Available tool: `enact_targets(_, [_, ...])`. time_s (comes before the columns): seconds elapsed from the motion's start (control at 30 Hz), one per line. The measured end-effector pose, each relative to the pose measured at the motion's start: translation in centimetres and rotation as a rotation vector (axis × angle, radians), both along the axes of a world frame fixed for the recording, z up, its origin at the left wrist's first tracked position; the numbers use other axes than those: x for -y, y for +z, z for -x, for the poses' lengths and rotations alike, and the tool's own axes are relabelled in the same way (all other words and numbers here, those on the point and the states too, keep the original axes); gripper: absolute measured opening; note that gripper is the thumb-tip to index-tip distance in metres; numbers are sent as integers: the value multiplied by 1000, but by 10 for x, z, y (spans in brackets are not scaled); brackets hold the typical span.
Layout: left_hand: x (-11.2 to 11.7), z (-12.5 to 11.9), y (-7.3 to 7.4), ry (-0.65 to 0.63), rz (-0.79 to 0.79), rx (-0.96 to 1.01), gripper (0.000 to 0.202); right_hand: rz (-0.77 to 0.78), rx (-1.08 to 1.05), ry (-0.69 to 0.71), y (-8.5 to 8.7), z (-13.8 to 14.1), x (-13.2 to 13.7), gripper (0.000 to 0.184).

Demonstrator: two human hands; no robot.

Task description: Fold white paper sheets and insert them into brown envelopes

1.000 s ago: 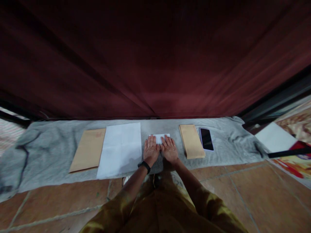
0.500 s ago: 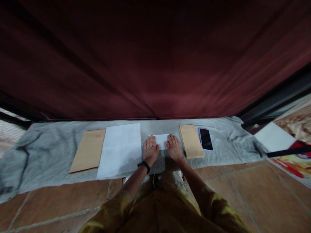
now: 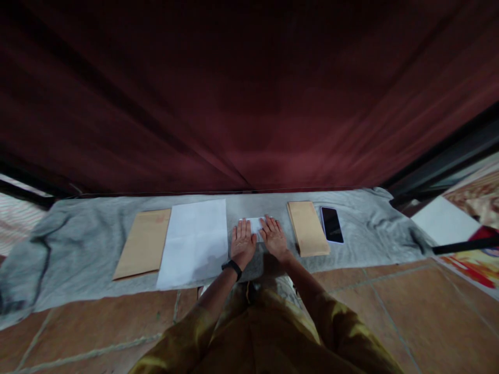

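A small folded piece of white paper (image 3: 255,226) lies on the grey cloth, partly hidden under both hands. My left hand (image 3: 243,243), with a dark band on its wrist, rests flat over the paper's left end, fingers stretched forward. Over the right part lies my right hand (image 3: 274,237), palm down with its fingers spread. Left of my left hand are large white sheets of paper (image 3: 193,241). A stack of small brown envelopes (image 3: 307,228) sits just right of my right hand.
Farther left, larger brown envelopes (image 3: 143,241) lie beside the white sheets. A phone (image 3: 331,225) lies right of the small envelopes. The grey cloth (image 3: 374,228) covers a narrow surface, with a dark red curtain (image 3: 249,130) hanging behind and a tiled floor (image 3: 429,311) in front.
My right hand has slid left along the folded paper, covering more of it. My left hand stays flat on the left end. The view has shifted slightly.
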State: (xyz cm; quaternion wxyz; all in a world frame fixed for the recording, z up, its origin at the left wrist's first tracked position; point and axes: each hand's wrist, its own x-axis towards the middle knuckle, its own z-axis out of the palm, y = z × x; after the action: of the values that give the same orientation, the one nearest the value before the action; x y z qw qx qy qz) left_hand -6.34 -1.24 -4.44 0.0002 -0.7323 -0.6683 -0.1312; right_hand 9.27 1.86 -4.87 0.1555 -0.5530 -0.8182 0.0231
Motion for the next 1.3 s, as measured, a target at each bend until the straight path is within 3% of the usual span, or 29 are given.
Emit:
enact_targets(0.4, [2, 3, 1, -35, -1, 2, 61, -50, 55, -44, -1, -5, 2, 50])
enact_targets(0.8, [14, 11, -4, 47, 2, 77, 60, -52, 47, -70, 2, -4, 3, 51])
enact_targets(0.97, [22, 15, 3, 72, -15, 53, 59, -29, 72, -82, 3, -3, 4, 52])
enact_targets(1.13, [32, -2, 18, -142, 1, 0, 60, -18, 82, -74, 2, -4, 4, 52])
enact_targets(1.2, [38, -11, 19, -219, 26, -9, 60, -8, 80, -69, 2, -4, 3, 53])
enact_targets(1.3, [47, -17, 14, -232, 50, 6, 65, -3, 57, -70, 2, -4, 3, 52])
